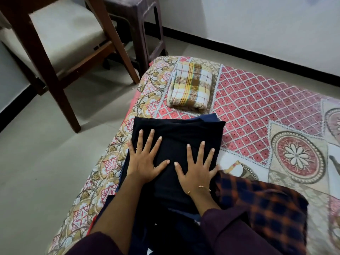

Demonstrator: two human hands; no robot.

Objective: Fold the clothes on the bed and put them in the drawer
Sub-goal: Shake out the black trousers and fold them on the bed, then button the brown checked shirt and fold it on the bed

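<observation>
A black garment (184,133) lies folded on the patterned bed (257,111), with a dark blue layer showing under its edges. My left hand (143,161) presses flat on its left half, fingers spread and straight. My right hand (197,166) presses flat on its right half, fingers spread too. Beyond it, near the bed's far corner, rests a folded yellow, brown and white checked cloth (191,85). An orange and navy checked garment (266,205) lies unfolded to the right of my right wrist.
A wooden chair with a cream seat (60,34) stands on the tiled floor left of the bed. A dark plastic stool (139,24) is behind it. A white wall with a black skirting (257,54) runs along the far side.
</observation>
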